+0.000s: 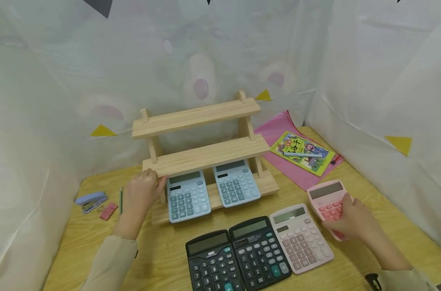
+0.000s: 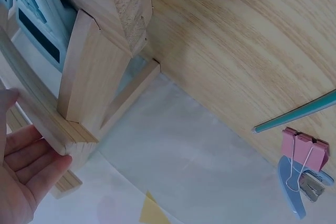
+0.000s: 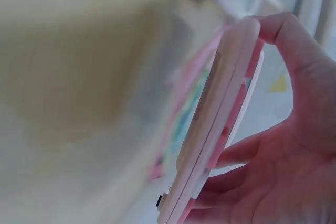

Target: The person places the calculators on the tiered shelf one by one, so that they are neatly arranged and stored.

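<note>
My left hand (image 1: 143, 190) grips the left end of the middle board of a wooden tiered shelf (image 1: 206, 152); the left wrist view shows fingers (image 2: 39, 163) curled round that board. My right hand (image 1: 355, 218) holds a pink calculator (image 1: 327, 190) at the right, its thumb and fingers at the edges and over the keys. In the right wrist view that calculator (image 3: 218, 114) is seen edge-on, with its back facing the blurred table. Two light-blue calculators, one at the left (image 1: 188, 198) and one at the right (image 1: 236, 184), lean on the lowest tier.
Two black calculators (image 1: 215, 262) (image 1: 260, 254) and a pale pink one (image 1: 301, 238) lie side by side in front. A pink zip pouch (image 1: 278, 161) bears a colourful booklet (image 1: 297, 147) and pen (image 1: 302, 154). Left lie a stapler (image 1: 91, 199), binder clip (image 1: 108, 211) and green pencil (image 1: 121, 200).
</note>
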The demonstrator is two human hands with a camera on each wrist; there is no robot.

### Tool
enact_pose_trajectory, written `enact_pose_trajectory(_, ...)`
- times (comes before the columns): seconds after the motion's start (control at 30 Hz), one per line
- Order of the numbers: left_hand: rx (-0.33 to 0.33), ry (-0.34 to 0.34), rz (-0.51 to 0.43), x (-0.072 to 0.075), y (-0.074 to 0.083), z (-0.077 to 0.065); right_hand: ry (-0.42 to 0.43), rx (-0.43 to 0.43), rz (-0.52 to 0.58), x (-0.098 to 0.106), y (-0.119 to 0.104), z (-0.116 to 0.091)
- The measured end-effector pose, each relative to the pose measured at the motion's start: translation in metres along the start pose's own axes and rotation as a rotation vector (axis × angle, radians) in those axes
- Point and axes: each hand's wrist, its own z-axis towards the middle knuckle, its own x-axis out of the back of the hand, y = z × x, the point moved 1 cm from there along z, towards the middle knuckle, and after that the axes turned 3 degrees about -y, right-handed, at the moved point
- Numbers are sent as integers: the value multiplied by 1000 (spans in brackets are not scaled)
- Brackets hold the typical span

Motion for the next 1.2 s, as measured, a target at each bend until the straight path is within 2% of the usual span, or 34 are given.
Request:
enact_pose_trajectory(0.1,-8,12,-1,2,1,2,30,72,35,25,-34,18)
enact_pose_trajectory(0.27,-14,2,-5,2,2,5,17,188,80,61,-116,65)
enact_pose_trajectory(0.4,-25,-10,4,-1,1,5,-16,206,59,68,-175,108)
enact_pose_trajectory(0.53,-26,-10,9,-4,1,4,-45,157,-21,64,-213,138)
enact_pose_trajectory(0.7,-29,-15,18,-6,1,3,-31,93,-79,53,-234,152)
enact_pose_trajectory(0.83,-25,-14,15,-5,0,1,-16,77,-68,48,-243,155)
enact_pose_trajectory(1.0,-20,-3,19,-3,-1,1,-6,39,-107,48,-252,158)
enact_pose_trajectory(1.2,-18,-3,17,-2,0,1,-45,-14,-197,50,-259,163)
